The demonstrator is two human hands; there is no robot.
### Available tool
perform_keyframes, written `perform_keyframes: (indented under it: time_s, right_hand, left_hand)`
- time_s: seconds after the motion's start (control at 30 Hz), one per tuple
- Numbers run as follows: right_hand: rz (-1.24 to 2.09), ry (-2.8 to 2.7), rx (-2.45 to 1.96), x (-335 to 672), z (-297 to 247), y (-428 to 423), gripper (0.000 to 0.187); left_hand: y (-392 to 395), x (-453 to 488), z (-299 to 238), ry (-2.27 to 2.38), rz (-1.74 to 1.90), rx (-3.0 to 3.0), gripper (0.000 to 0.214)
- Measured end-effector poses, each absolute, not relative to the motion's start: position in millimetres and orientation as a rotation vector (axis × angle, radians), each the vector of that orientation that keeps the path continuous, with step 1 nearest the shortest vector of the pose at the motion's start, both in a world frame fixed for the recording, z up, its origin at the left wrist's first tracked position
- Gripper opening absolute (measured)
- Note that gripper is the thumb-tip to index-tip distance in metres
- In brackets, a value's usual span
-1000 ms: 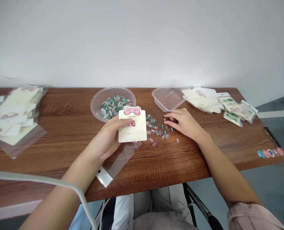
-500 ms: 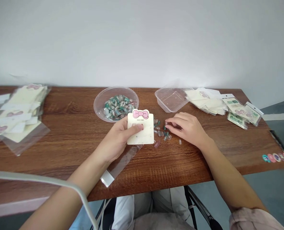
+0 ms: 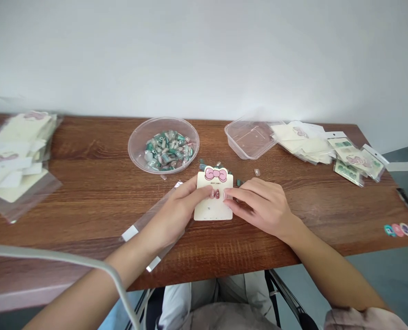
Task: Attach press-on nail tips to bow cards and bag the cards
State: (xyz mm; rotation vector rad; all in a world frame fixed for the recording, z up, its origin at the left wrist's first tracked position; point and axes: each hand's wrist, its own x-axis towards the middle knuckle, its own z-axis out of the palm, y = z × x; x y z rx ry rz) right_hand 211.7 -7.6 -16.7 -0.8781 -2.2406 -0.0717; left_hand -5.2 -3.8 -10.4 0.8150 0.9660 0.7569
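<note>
My left hand [image 3: 176,213] holds a cream card with a pink bow [image 3: 213,195] by its left edge, thumb on its face. My right hand [image 3: 261,206] is on the card's right side, fingertips pinched against the face beside a dark red press-on nail stuck there. What the fingertips pinch is too small to make out. Loose green and pink nails [image 3: 238,182] lie on the wooden table [image 3: 94,183] just behind the card, mostly hidden by it.
A round clear bowl [image 3: 163,145] of green nails stands behind my left hand. A clear rectangular tub [image 3: 250,140] is behind my right, with packed cards [image 3: 328,146] beyond it. Clear sleeves [image 3: 152,224] lie under my left wrist. Stacked cards in bags [image 3: 14,160] fill the far left.
My right hand left the loose nails and came to the card's face. My left hand brought the card lower and nearer to me.
</note>
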Motion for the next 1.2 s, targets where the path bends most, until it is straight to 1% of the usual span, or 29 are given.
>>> perform_keyframes:
  time_s: [0.63, 0.83, 0.97, 1.2]
  right_hand:
    - [-0.130, -2.262, -0.908, 208, -17, -7, 0.011]
    - [-0.093, -2.259, -0.899, 208, -19, -7, 0.010]
    - [-0.066, -2.253, -0.907, 209, -21, -7, 0.013]
    - [-0.065, -2.292, -0.899, 212, -22, -9, 0.015]
  left_hand:
    - [-5, -4, -10, 0.941, 0.728, 0.934, 0.043]
    - [-5, -3, -7, 0.928, 0.726, 0.928, 0.042]
    - [-3, 0, -4, 0.918, 0.681, 0.940, 0.043]
    - [-4, 7, -3, 0.931, 0.686, 0.885, 0.038]
